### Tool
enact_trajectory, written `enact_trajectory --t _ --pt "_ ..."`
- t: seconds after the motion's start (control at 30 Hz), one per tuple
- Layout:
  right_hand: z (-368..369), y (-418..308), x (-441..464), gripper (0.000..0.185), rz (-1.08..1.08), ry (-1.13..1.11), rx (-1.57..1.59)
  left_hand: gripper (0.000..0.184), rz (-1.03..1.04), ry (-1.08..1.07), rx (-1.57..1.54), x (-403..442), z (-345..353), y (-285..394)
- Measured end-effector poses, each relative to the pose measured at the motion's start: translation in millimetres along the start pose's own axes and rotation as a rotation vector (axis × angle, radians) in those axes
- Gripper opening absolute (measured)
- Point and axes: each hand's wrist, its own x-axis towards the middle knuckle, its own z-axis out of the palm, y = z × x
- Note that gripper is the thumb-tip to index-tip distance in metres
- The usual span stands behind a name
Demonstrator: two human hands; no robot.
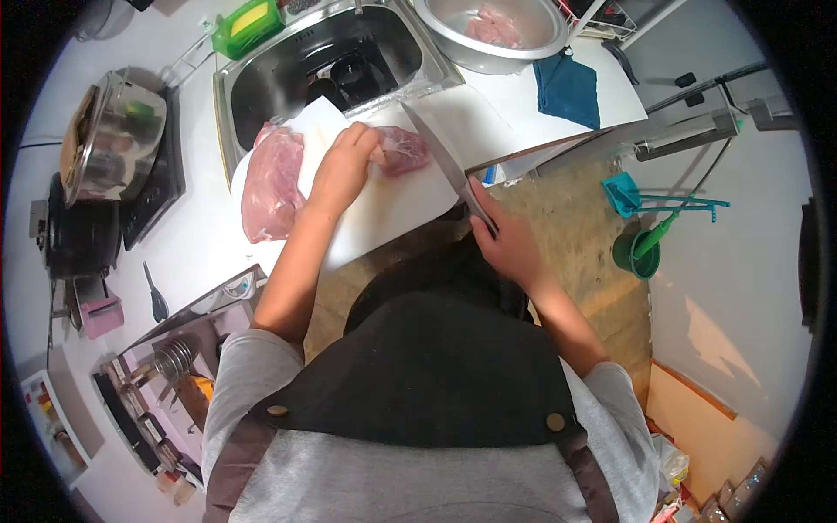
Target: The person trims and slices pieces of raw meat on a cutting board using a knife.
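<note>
Raw meat piece (405,151), the smaller of two, lies on a white cutting board (410,209), just right of the left hand (347,166). This hand holds the left end of the piece, with its fingers bent and close together; how firmly they press, I cannot tell. The right hand (510,240) is closed around the handle of a long knife (443,161). The metal blade passes along the right side of the meat, but whether it touches, I cannot tell. The meat is pink-red and moist, with whitish membrane on top. At the left of the board, beside the left wrist, lies a larger piece (273,183), pale pink, long and rounded.

Behind the board is a stainless steel sink (257,91), rectangular with rounded corners; it contains dark objects (350,74), which I cannot identify well. To its right stands a round grey basin (446,45) with pale pink meat pieces (494,28) inside. Near this basin lies a folded blue cloth (567,90). On the far side of the sink, a green holder (234,39) contains a yellow sponge (253,17). Farther left is a shiny metal pot (131,139). On the floor at right, a green bucket (641,268) holds a green-handled tool (659,231).
</note>
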Motion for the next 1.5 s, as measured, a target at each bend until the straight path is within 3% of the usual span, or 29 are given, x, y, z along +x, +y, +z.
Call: enact_trajectory --t 0.13,0.27,0.33,0.47,0.63,0.77,0.83,0.9,0.97,1.03,1.07,1.13,1.17,1.27,1.3,1.37,1.5 --pt "16.9 10.1 32.5 0.055 -0.116 -0.018 0.091 0.028 -0.075 0.083 0.095 -3.5 7.2 9.6" --pt "16.2 26.8 52.3 0.053 -0.006 -0.189 0.228 0.027 -0.124 0.224 0.167 -10.6 14.4 6.6" --pt "10.7 32.9 57.2 0.052 0.021 -0.230 0.245 0.028 -0.139 0.146 -0.007 -3.1 7.5 8.3" --pt "-20.0 35.9 60.2 0.053 0.016 -0.251 0.289 0.022 -0.190 0.027 -0.047 27.8 -19.0 28.8" --pt "-46.2 30.3 65.1 0.053 0.185 -0.322 0.534 0.013 -0.425 -0.075 0.101 50.4 -64.1 54.7" --pt "-47.0 33.8 70.6 0.054 0.173 -0.366 0.546 0.017 -0.519 0.040 -0.253 49.6 -72.3 57.7" --pt "-45.7 37.4 72.6 0.054 0.170 -0.389 0.554 0.020 -0.650 0.181 -0.779 42.7 -67.1 53.3" --pt "-44.7 38.8 74.0 0.054 0.172 -0.407 0.560 0.023 -0.754 0.292 -0.846 26.7 -54.0 47.9" --pt "-41.2 41.5 75.2 0.054 0.179 -0.421 0.568 0.021 -1.069 0.452 -0.951 -4.1 -30.0 23.3" --pt "-34.2 45.6 76.6 0.055 0.158 -0.453 0.507 0.019 -1.169 0.441 -0.794 -47.4 5.2 -9.6" --pt "-32.1 45.8 77.0 0.055 0.160 -0.455 0.507 0.019 -1.172 0.441 -0.794 -57.1 11.4 -8.4" --pt "-29.1 44.7 77.7 0.056 0.139 -0.503 0.485 0.021 -0.992 0.328 -0.344 -74.9 18.8 0.8" --pt "-28.8 42.5 77.9 0.056 0.140 -0.509 0.481 0.021 -0.997 0.331 -0.347 -78.9 19.5 5.0" --pt "-24.2 37.0 79.8 0.056 0.132 -0.519 0.490 0.031 -0.626 0.377 0.345 -74.8 13.5 25.0" --pt "-20.1 39.3 81.8 0.056 0.095 -0.512 0.504 0.031 -0.631 0.379 0.345 -67.2 11.0 30.8" --pt "-16.0 38.4 84.6 0.055 0.056 -0.511 0.515 0.036 -0.321 0.422 0.196 -52.6 9.8 34.4" --pt "-13.0 32.0 84.5 0.054 0.043 -0.516 0.502 0.039 -0.318 0.249 0.175 -47.4 18.5 22.7"
